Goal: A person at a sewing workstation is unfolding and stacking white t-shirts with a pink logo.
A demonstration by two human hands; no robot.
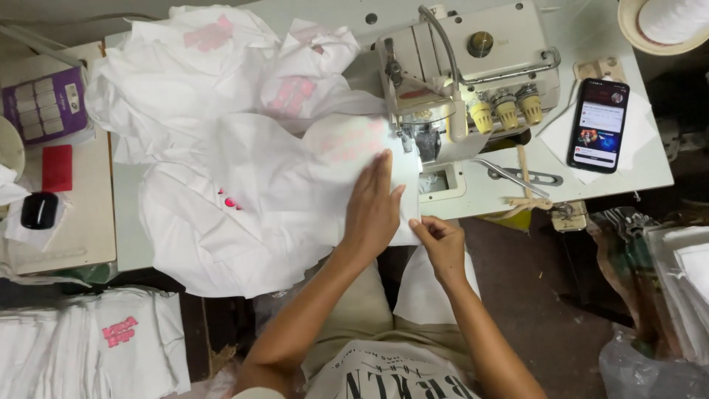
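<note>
My left hand (pixel 373 209) lies flat, fingers together, on white fabric (pixel 251 199) with pink print, pressing it onto the sewing table just in front of the presser foot (pixel 425 148). My right hand (pixel 441 244) pinches the near edge of the same fabric at the table's front edge, right of my left hand. The white overlock sewing machine (pixel 473 66) stands behind both hands, with three yellowish tension knobs (pixel 506 109). More of the fabric hangs down over my lap.
A heap of white printed garments (pixel 214 66) covers the table's left half. A lit smartphone (pixel 599 124) lies on paper at the right. A purple box (pixel 46 103), a red card and a black object sit on a side table at left. Folded white garments (pixel 88 340) are stacked below left.
</note>
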